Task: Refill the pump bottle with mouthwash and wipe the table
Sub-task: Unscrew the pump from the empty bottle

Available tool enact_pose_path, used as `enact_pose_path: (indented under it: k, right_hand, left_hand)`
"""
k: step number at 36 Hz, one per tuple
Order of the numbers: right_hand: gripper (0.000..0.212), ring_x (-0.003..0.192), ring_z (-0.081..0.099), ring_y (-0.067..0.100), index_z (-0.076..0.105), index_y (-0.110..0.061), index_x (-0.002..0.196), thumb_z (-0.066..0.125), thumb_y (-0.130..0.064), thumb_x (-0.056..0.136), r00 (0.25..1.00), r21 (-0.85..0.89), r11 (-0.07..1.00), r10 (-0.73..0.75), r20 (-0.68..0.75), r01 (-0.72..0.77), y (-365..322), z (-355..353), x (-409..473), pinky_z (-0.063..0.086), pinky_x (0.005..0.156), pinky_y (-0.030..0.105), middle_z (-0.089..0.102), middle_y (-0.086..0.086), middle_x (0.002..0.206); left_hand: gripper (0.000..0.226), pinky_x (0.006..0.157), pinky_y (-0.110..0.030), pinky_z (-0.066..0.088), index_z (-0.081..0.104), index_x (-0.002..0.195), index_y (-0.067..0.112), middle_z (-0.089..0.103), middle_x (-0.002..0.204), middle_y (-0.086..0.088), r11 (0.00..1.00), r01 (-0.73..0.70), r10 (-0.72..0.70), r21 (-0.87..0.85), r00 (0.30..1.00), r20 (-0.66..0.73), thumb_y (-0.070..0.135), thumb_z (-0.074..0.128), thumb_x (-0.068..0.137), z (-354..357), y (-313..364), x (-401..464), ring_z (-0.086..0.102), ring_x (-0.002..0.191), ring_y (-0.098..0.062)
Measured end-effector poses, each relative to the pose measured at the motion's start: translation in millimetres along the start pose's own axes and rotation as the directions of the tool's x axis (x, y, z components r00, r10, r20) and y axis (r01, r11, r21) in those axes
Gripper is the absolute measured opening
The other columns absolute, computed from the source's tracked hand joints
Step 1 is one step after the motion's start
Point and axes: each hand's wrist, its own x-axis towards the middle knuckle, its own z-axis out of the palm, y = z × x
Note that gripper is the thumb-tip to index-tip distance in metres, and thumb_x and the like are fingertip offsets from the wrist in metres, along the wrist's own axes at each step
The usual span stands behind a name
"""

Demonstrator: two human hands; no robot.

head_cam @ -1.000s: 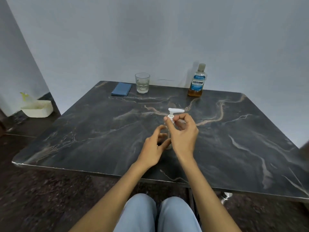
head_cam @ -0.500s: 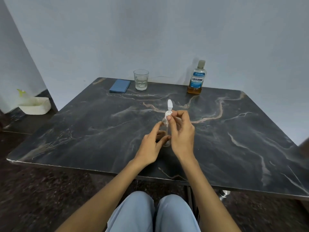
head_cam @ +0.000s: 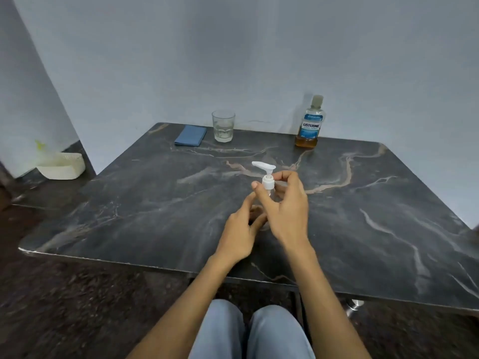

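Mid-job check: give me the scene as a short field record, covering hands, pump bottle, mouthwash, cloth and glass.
left hand: wrapped round the lower body of the pump bottle
right hand: fingers at the white collar
pump bottle: upright mid-table, pump on, nozzle pointing left
mouthwash bottle: far edge, capped, low amber level
blue cloth: folded, far left, untouched
glass: right of the cloth, upright
table: dark marble, no spill visible

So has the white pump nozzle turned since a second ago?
Yes. The pump nozzle has swung round: it pointed right, toward the mouthwash bottle side, and now points left, toward the glass side, as the right hand twists the collar.
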Motion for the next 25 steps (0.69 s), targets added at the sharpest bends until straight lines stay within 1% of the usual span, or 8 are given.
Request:
enact_pose_path:
  k: [3, 6, 9, 13, 18, 20, 22, 25]
  right_hand:
    - [0.03, 0.09, 0.055, -0.007, 0.051, -0.029, 0.094, 0.071, -0.044, 0.077, 1.0, 0.0, 1.0, -0.009, -0.019, 0.009, -1.4, 0.7, -0.3, 0.045, 0.069, 0.009, 0.054, -0.017, 0.097]
    - [0.03, 0.091, 0.056, -0.006, 0.053, -0.026, 0.095, 0.074, -0.039, 0.076, 0.999, 0.015, 1.0, -0.012, -0.033, 0.012, -1.2, 0.4, 0.2, 0.047, 0.073, 0.013, 0.054, -0.017, 0.098]
    - [0.031, 0.093, 0.055, -0.009, 0.054, -0.027, 0.097, 0.075, -0.036, 0.076, 0.999, 0.022, 0.999, -0.026, -0.022, 0.026, -1.1, -0.6, -0.2, 0.045, 0.074, 0.008, 0.053, -0.016, 0.099]
    - [0.029, 0.092, 0.055, -0.011, 0.056, -0.028, 0.098, 0.075, -0.033, 0.076, 0.999, 0.039, 0.999, -0.032, -0.028, 0.033, -1.3, -1.4, -0.3, 0.043, 0.072, 0.004, 0.052, -0.016, 0.1]
    - [0.036, 0.092, 0.06, -0.001, 0.06, -0.029, 0.1, 0.077, -0.041, 0.072, 1.0, 0.017, 0.999, -0.026, -0.016, 0.027, -1.4, -1.6, 1.9, 0.05, 0.074, 0.013, 0.053, -0.013, 0.1]
    - [0.036, 0.091, 0.06, 0.001, 0.062, -0.026, 0.102, 0.077, -0.042, 0.073, 0.999, -0.016, 0.999, -0.045, -0.011, 0.045, -0.4, -1.3, 2.7, 0.051, 0.075, 0.014, 0.053, -0.012, 0.1]
    - [0.029, 0.089, 0.059, 0.0, 0.063, -0.028, 0.102, 0.073, -0.04, 0.077, 0.999, -0.028, 0.999, -0.046, -0.016, 0.045, 0.7, -1.4, 3.5, 0.051, 0.074, 0.015, 0.053, -0.014, 0.097]
    - [0.025, 0.089, 0.057, -0.005, 0.062, -0.029, 0.105, 0.066, -0.039, 0.083, 0.998, -0.073, 0.996, -0.059, -0.018, 0.057, 2.1, -1.3, 3.6, 0.047, 0.07, 0.009, 0.054, -0.016, 0.098]
  left_hand:
    - [0.057, 0.089, -0.02, 0.05, 0.025, 0.133, 0.053, 0.062, 0.104, 0.017, 1.0, 0.004, -0.004, 0.01, 1.0, 0.002, 0.022, 0.052, 0.094, -0.6, 0.8, -0.7, 0.058, 0.1, 0.007]
    - [0.057, 0.093, -0.027, 0.049, 0.025, 0.137, 0.047, 0.062, 0.116, 0.01, 1.0, 0.017, -0.017, 0.018, 1.0, 0.0, 0.022, 0.052, 0.094, 0.0, 1.4, -0.8, 0.058, 0.105, 0.001]
    - [0.057, 0.096, -0.032, 0.049, 0.026, 0.141, 0.04, 0.061, 0.121, 0.004, 0.999, 0.026, -0.026, 0.02, 1.0, 0.004, 0.022, 0.052, 0.094, 0.0, 1.4, -0.7, 0.058, 0.109, -0.003]
    - [0.057, 0.095, -0.03, 0.049, 0.027, 0.138, 0.044, 0.062, 0.118, 0.008, 1.0, 0.024, -0.023, 0.017, 1.0, -0.005, 0.022, 0.054, 0.093, -0.2, 1.8, -0.9, 0.058, 0.106, 0.0]
    - [0.057, 0.091, -0.024, 0.05, 0.025, 0.13, 0.056, 0.062, 0.109, 0.015, 1.0, 0.017, -0.017, 0.019, 1.0, -0.006, 0.023, 0.054, 0.093, -0.7, 1.3, -1.1, 0.058, 0.102, 0.006]
    - [0.052, 0.092, -0.027, 0.05, 0.031, 0.131, 0.05, 0.063, 0.111, 0.011, 1.0, 0.025, -0.025, 0.003, 1.0, -0.001, 0.024, 0.054, 0.093, -0.6, 1.0, -1.0, 0.059, 0.104, 0.002]
    - [0.051, 0.092, -0.03, 0.051, 0.032, 0.135, 0.045, 0.064, 0.114, 0.008, 1.0, 0.027, -0.027, -0.003, 1.0, -0.007, 0.025, 0.054, 0.093, -0.4, 1.0, -0.6, 0.059, 0.105, -0.001]
    - [0.051, 0.091, -0.03, 0.051, 0.033, 0.132, 0.048, 0.063, 0.113, 0.01, 1.0, 0.014, -0.014, 0.003, 1.0, -0.012, 0.025, 0.055, 0.092, -0.6, 2.4, -0.9, 0.059, 0.104, 0.001]
